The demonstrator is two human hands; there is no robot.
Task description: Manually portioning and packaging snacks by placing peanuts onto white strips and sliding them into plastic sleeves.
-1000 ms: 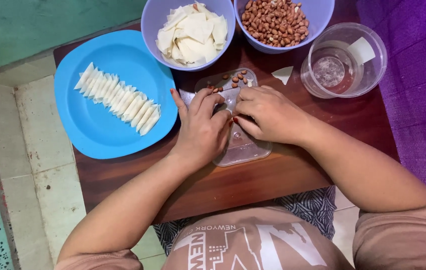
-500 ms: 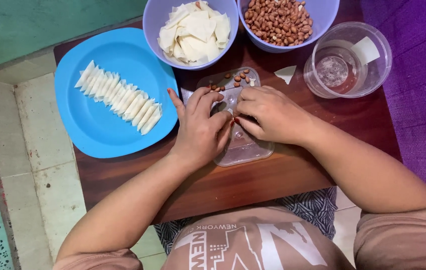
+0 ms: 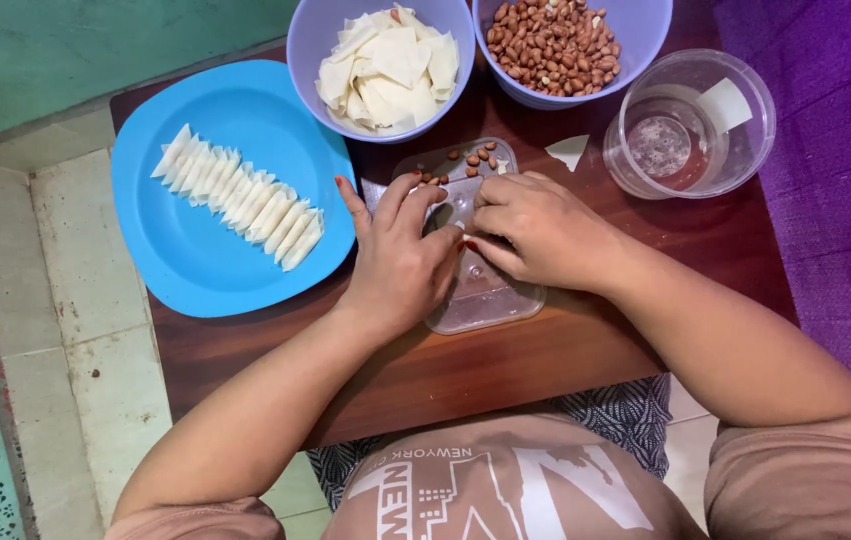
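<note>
We are pressing both hands together over a clear plastic lid (image 3: pixel 476 290) lying near the middle of the wooden table (image 3: pixel 646 340): our left hand (image 3: pixel 401 265) is spreading its fingers flat on the lid's left side, and our right hand (image 3: pixel 536 228) is curling its fingertips in beside it, pinching something small that we cannot make out, since the fingers are hiding it. The lid is looking transparent and rounded at its corners, with a few loose peanuts (image 3: pixel 471 160) sitting at its far end, just beyond our fingertips. Along the table's far edge a bowl of pale wrappers (image 3: pixel 386 65) and a bowl of peanuts (image 3: pixel 556 40) are standing, a clear container (image 3: pixel 691 125) toward the right corner, and a blue plate (image 3: pixel 196 250) carrying a row of folded pastries (image 3: pixel 241 195) at the left edge.
</note>
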